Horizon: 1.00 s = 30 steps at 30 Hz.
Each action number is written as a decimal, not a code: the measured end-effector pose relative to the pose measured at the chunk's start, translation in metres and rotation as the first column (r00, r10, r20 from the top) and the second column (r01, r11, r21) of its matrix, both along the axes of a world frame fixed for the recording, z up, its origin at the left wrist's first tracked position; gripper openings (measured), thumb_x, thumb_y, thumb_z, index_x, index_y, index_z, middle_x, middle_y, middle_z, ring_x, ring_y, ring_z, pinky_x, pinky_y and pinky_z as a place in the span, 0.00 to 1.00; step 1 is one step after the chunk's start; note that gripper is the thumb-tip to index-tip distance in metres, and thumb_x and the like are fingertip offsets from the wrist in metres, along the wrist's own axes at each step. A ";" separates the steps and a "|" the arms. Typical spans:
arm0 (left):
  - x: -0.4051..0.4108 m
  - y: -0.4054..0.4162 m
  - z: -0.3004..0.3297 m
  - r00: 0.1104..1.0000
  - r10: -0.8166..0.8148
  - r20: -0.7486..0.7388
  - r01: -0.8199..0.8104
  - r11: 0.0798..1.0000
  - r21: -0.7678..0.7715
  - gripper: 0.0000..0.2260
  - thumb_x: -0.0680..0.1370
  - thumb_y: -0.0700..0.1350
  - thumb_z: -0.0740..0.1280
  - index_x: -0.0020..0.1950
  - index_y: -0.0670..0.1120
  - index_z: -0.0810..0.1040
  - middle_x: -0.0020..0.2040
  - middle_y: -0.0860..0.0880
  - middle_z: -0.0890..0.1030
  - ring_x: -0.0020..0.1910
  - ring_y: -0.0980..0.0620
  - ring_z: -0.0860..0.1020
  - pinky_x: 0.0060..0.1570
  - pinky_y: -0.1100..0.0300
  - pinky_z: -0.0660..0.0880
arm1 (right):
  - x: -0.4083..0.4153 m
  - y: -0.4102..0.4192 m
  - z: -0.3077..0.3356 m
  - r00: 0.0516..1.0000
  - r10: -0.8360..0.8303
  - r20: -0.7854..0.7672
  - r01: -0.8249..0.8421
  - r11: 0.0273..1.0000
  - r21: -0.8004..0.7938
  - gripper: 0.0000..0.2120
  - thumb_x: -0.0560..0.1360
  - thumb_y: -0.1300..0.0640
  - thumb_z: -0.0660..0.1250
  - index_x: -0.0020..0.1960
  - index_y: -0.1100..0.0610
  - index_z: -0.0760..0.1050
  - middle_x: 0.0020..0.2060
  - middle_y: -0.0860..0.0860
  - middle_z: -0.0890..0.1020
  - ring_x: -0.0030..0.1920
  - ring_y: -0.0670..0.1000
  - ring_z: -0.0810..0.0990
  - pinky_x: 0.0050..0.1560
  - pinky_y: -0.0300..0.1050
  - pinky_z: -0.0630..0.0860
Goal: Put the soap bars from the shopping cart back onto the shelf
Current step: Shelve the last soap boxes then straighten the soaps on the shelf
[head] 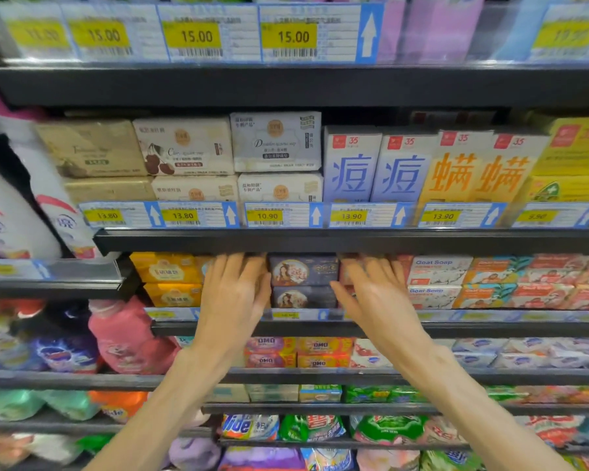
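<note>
Reaching into the shelf row with both hands, forearms coming up from the near bottom edge. Shopping cart not in view.

Left hand [233, 294]: fingers straight and spread, lying against the left side of the dark soap stack [303, 282]. Right hand [371, 294]: same, fingers spread, flat against the stack's right side. Neither pinches anything; whether a bar sits under a palm, cannot tell.

Task's thing: two dark boxed bars, one on the other, between the hands, on the shelf behind its price rail [286, 315]. Yellow soap packs [165, 271] to the left, Goat Soap boxes [437, 270] to the right, both near the stack.

Handling, my read: stiff carton, light, smooth print, a bit slippery. Best hold is across the short ends, thumb opposite fingers, or squeeze the pair from both sides.

Clearance: tight. Upper shelf lip [320, 241] hangs just over the fingertips, so knuckles could catch on lift. Neighbours box in the slot on both sides; slide straight in and out, no sideways swing.

Farther up: more soap boxes, then price tags [289, 37].
</note>
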<state>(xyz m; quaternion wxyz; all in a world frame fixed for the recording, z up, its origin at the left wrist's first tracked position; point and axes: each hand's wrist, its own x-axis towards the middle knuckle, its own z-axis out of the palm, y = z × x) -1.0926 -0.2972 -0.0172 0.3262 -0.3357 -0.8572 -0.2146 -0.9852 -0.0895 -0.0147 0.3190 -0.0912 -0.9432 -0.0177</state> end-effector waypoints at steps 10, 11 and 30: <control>-0.013 -0.002 0.010 0.995 0.086 0.047 -0.075 0.976 -0.205 0.14 0.78 0.53 0.67 0.61 0.49 0.79 0.54 0.43 0.80 0.56 0.38 0.76 0.64 0.40 0.67 | -0.016 0.005 0.025 0.950 -0.146 0.276 0.166 0.985 -0.048 0.16 0.74 0.41 0.69 0.41 0.54 0.82 0.36 0.56 0.83 0.41 0.63 0.81 0.45 0.53 0.75; -0.013 -0.001 0.011 0.995 0.089 0.051 -0.077 0.977 -0.201 0.14 0.78 0.53 0.68 0.60 0.49 0.79 0.53 0.43 0.81 0.56 0.38 0.77 0.64 0.40 0.67 | -0.017 0.005 0.025 0.947 -0.143 0.288 0.167 0.984 -0.061 0.17 0.75 0.41 0.68 0.43 0.54 0.83 0.39 0.56 0.84 0.44 0.63 0.81 0.48 0.54 0.75; -0.013 0.003 0.011 0.994 0.080 0.080 -0.067 0.985 -0.161 0.16 0.75 0.52 0.71 0.60 0.48 0.81 0.55 0.43 0.83 0.58 0.37 0.78 0.63 0.38 0.70 | -0.018 -0.003 0.048 0.891 -0.106 0.442 0.212 0.957 -0.199 0.21 0.80 0.39 0.57 0.62 0.51 0.76 0.61 0.55 0.80 0.64 0.61 0.74 0.66 0.50 0.64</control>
